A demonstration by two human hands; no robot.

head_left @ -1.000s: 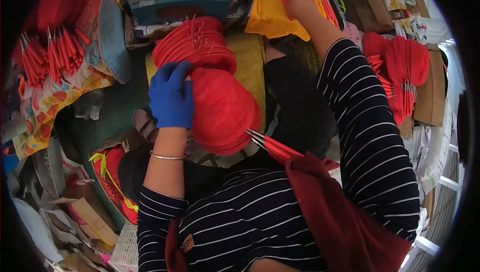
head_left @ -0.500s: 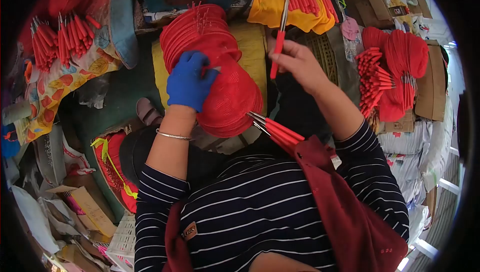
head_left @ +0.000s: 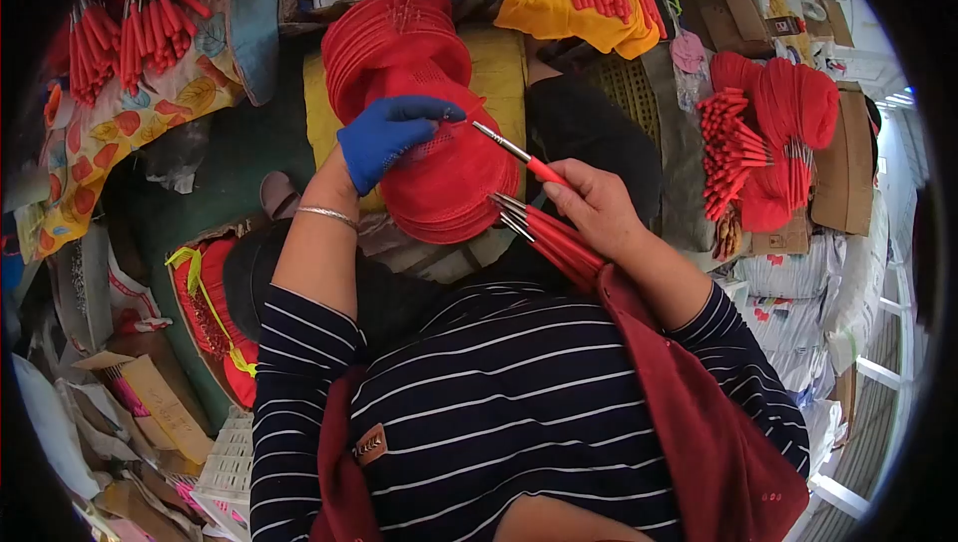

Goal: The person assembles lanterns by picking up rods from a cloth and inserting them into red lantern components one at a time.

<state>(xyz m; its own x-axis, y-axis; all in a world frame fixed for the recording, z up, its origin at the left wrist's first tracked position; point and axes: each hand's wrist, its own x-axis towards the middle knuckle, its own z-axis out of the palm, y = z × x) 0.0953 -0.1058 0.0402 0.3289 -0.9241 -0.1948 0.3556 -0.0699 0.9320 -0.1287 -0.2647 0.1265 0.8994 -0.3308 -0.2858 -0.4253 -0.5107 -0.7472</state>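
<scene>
Though slim, a red-handled tool with silvery shaft.

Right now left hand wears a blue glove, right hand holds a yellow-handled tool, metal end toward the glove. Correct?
No, the head view shows a red handle. The rest holds: blue glove on the left hand, tool in the right hand, metal end toward the glove.
</scene>
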